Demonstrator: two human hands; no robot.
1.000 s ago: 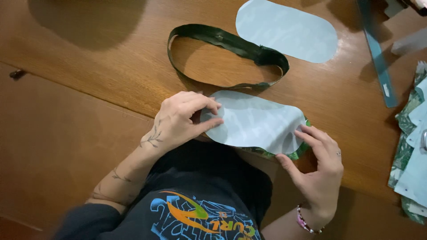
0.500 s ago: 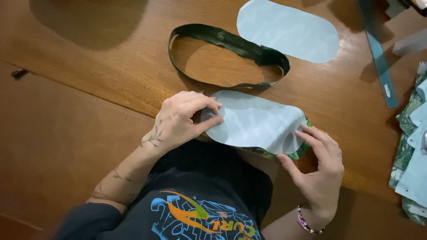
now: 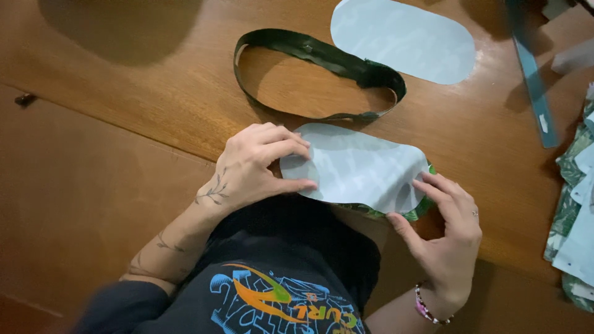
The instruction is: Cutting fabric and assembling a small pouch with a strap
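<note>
A pale blue oval cut-out (image 3: 359,166) lies on the wooden table (image 3: 154,105) near its front edge, on top of a green leaf-print fabric piece (image 3: 413,214) that peeks out underneath. My left hand (image 3: 257,166) pinches the cut-out's left end between thumb and fingers. My right hand (image 3: 448,232) holds the right end, thumb below and fingers on top.
A dark green fabric strip loop (image 3: 322,71) lies just beyond the cut-out. A second pale blue oval (image 3: 402,40) rests at the back. A teal ruler (image 3: 532,74) lies at the right, and a stack of leaf-print pieces (image 3: 575,216) sits at the right edge.
</note>
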